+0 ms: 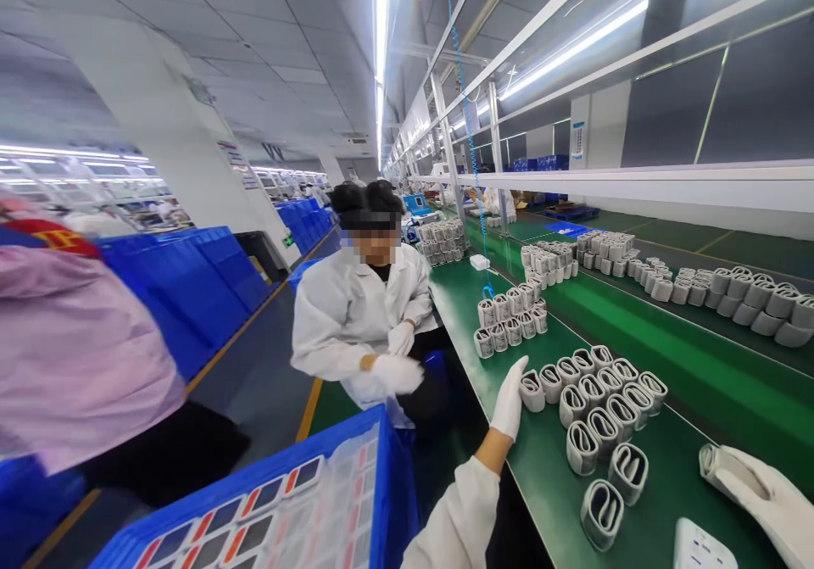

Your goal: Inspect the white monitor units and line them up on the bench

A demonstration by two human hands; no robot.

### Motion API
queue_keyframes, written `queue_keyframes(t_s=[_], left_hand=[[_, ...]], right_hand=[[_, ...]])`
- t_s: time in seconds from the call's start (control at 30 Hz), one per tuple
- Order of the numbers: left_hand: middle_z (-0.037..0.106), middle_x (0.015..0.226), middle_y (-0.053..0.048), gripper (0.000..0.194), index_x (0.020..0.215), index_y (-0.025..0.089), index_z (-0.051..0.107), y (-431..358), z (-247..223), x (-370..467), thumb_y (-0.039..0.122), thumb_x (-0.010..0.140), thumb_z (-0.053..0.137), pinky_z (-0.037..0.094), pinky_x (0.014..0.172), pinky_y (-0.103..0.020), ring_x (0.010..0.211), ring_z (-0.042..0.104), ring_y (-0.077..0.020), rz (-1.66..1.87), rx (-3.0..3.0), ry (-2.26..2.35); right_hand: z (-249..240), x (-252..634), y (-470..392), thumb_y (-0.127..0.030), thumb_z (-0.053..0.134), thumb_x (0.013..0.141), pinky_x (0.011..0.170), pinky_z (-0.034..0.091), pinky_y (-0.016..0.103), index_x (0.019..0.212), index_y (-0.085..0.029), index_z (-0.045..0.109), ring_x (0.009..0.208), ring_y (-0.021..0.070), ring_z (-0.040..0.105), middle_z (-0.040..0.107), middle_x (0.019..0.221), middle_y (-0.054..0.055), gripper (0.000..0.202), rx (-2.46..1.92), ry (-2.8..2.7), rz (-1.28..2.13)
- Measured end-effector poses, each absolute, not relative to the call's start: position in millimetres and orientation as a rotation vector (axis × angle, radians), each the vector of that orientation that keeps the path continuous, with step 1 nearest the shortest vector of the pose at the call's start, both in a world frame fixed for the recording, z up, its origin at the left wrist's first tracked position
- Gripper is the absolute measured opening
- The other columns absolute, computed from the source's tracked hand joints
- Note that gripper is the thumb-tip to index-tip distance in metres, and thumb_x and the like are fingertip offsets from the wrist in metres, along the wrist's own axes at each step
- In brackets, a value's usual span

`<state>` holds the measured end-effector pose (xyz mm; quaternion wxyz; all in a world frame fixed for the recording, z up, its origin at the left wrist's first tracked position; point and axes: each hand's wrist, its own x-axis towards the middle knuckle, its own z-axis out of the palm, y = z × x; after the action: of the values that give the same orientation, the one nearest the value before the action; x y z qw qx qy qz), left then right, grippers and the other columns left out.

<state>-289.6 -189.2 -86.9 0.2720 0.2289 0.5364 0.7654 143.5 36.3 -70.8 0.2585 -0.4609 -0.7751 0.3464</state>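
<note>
My left hand [509, 401], in a white glove, lies flat with fingers stretched along the near-left end of a row of rolled grey fabric cuffs [532, 391]. It touches the end roll without gripping it. At the right edge, my gloved right hand [763, 497] is closed on another rolled cuff [713, 465], held by its side. Between my hands, several cuffs stand on end in rows on the green worktable [540, 484]. Two of them, a front cuff [602, 514] and the one behind it [629, 472], sit slightly apart from the rows.
A white power socket [703, 545] lies at the front edge. More cuffs stand farther along the table and beyond the green belt [712, 357]. A blue crate [381, 459] with boxed devices is at my left. A seated co-worker [362, 315] and a person in pink [76, 348] are near.
</note>
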Motion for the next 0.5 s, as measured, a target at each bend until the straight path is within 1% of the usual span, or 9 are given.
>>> queue_keyframes(t_s=[0.07,0.13,0.2,0.27,0.33,0.4,0.43,0.5], left_hand=[[0.050,0.174,-0.018,0.077,0.150,0.018,0.069,-178.0,-83.9,-305.4,0.075,0.103,0.049,0.031,0.138,-0.059,0.160,0.050,-0.0409,1.948,0.597,1.344],[0.059,0.166,-0.022,0.078,0.141,0.015,0.074,-163.9,-80.0,-318.0,0.077,0.103,0.046,0.034,0.136,-0.065,0.154,0.057,-0.0436,1.850,0.639,1.295],[0.063,0.162,-0.021,0.072,0.138,0.017,0.076,-148.8,-75.5,-325.2,0.075,0.104,0.050,0.030,0.137,-0.064,0.155,0.056,-0.0415,1.780,0.712,1.254],[0.063,0.162,-0.019,0.063,0.139,0.020,0.075,-136.0,-70.9,-327.9,0.070,0.106,0.056,0.030,0.138,-0.062,0.157,0.054,-0.0382,1.723,0.808,1.223],[0.063,0.161,-0.018,0.056,0.142,0.021,0.072,-128.4,-66.5,-328.1,0.063,0.107,0.062,0.035,0.135,-0.062,0.154,0.057,-0.0356,1.670,0.911,1.206],[0.063,0.160,-0.015,0.049,0.143,0.022,0.070,-127.1,-62.6,-327.5,0.055,0.108,0.067,0.042,0.130,-0.062,0.148,0.060,-0.0331,1.618,1.010,1.199],[0.063,0.159,-0.014,0.046,0.143,0.022,0.071,-128.3,-61.0,-326.9,0.052,0.108,0.067,0.044,0.128,-0.061,0.147,0.061,-0.0322,1.593,1.056,1.197],[0.063,0.159,-0.013,0.040,0.140,0.023,0.072,-132.8,-58.6,-325.2,0.049,0.109,0.067,0.044,0.128,-0.060,0.146,0.061,-0.0315,1.544,1.141,1.193]], right_hand=[[-70.2,142.5,36.0,-0.056,0.083,0.077,0.093,0.069,0.047,0.116,-0.038,0.089,0.112,0.0453,0.080,0.086,0.120,0.004,0.044,-1.242,-2.093,0.969],[-70.1,141.7,36.5,-0.055,0.084,0.076,0.093,0.068,0.048,0.115,-0.038,0.089,0.113,0.0455,0.080,0.086,0.119,0.004,0.043,-1.243,-2.086,0.985],[-70.2,141.4,37.1,-0.056,0.086,0.077,0.092,0.068,0.049,0.115,-0.038,0.089,0.113,0.0455,0.079,0.086,0.118,0.005,0.041,-1.257,-2.082,0.992],[-70.1,141.9,36.8,-0.056,0.086,0.083,0.096,0.067,0.050,0.116,-0.038,0.088,0.113,0.0421,0.079,0.085,0.120,0.006,0.038,-1.280,-2.082,0.993],[-69.4,143.4,35.1,-0.056,0.082,0.094,0.101,0.065,0.048,0.122,-0.036,0.084,0.118,0.0354,0.077,0.081,0.129,0.007,0.034,-1.293,-2.085,0.987],[-68.1,145.6,32.2,-0.052,0.078,0.104,0.103,0.064,0.045,0.126,-0.034,0.079,0.125,0.0303,0.072,0.075,0.138,0.008,0.029,-1.287,-2.091,0.972],[-67.3,146.7,30.5,-0.049,0.077,0.106,0.103,0.064,0.043,0.127,-0.033,0.077,0.127,0.0296,0.070,0.073,0.140,0.007,0.027,-1.279,-2.094,0.963],[-65.6,148.9,27.4,-0.046,0.076,0.107,0.099,0.065,0.042,0.126,-0.034,0.077,0.128,0.0300,0.069,0.072,0.141,0.007,0.023,-1.265,-2.101,0.943]])
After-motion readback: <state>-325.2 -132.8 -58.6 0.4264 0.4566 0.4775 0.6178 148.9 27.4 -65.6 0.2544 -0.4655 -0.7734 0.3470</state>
